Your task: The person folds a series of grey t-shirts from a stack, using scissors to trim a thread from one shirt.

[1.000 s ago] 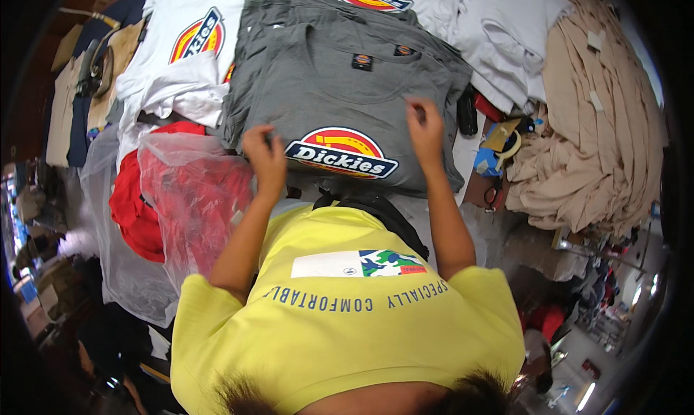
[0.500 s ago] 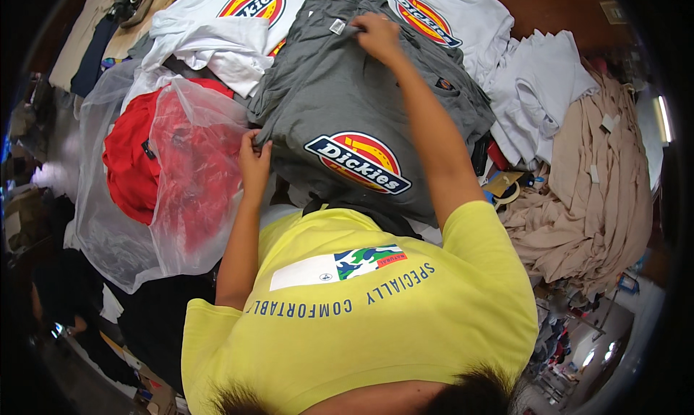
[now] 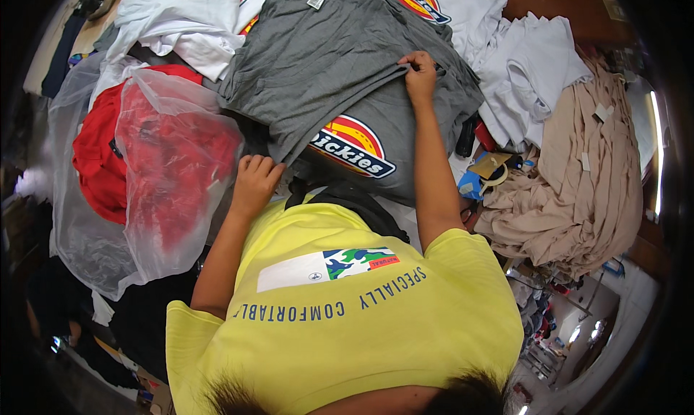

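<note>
A dark grey T-shirt (image 3: 325, 46) lies over a pile in front of me, one layer spread across another that bears a red, yellow and blue printed emblem (image 3: 354, 146). The upper layer's edge runs slanting across that emblem and covers its left end. At the upper right of this edge, my right hand (image 3: 419, 75) pinches the grey cloth. My left hand (image 3: 256, 184) is closed at the lower left corner of the same layer, close to my waist; its fingertips are partly hidden. A small white label (image 3: 316, 1) shows near the top of the grey cloth.
Left of the pile, a clear plastic bag (image 3: 87, 249) holds red garments (image 3: 97, 165). White T-shirts (image 3: 181, 24) lie beyond, with another white heap (image 3: 535, 82) at right. Beige garments (image 3: 564, 191) hang in folds at far right, beside a tape roll (image 3: 496, 175).
My right hand has come nearer and to the right, drawing the grey shirt's edge toward me over part of the emblem. My left hand has moved slightly nearer with its corner.
</note>
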